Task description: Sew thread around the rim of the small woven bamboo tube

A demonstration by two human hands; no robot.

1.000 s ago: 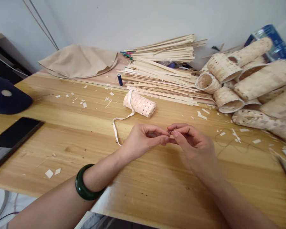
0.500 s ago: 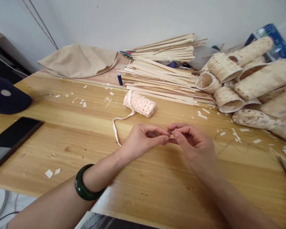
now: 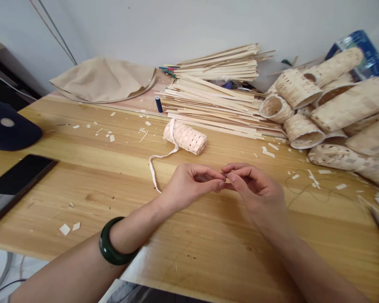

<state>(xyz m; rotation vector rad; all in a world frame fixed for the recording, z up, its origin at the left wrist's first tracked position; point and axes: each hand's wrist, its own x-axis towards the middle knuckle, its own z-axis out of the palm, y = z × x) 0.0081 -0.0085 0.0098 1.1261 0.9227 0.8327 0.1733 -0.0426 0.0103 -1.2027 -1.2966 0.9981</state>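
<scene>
My left hand [image 3: 194, 183] and my right hand [image 3: 255, 189] meet fingertip to fingertip above the wooden table [image 3: 91, 181]. Both are closed in a pinch, thumb against fingers, on something too small to make out. Dark thread [image 3: 303, 191] lies in loops on the table to the right of my right hand. Just beyond my left hand, a small woven tube [image 3: 189, 138] rests on its side, with a white ribbon [image 3: 151, 166] over its left end and trailing down toward my left wrist.
Thin wood strips [image 3: 214, 101] are stacked at the back, beside a blue thread spool [image 3: 158, 104]. Woven tubes [image 3: 303, 130] pile up at right. A phone [image 3: 19, 185], a dark blue object [image 3: 12, 126] and a beige cloth [image 3: 104, 80] sit to the left.
</scene>
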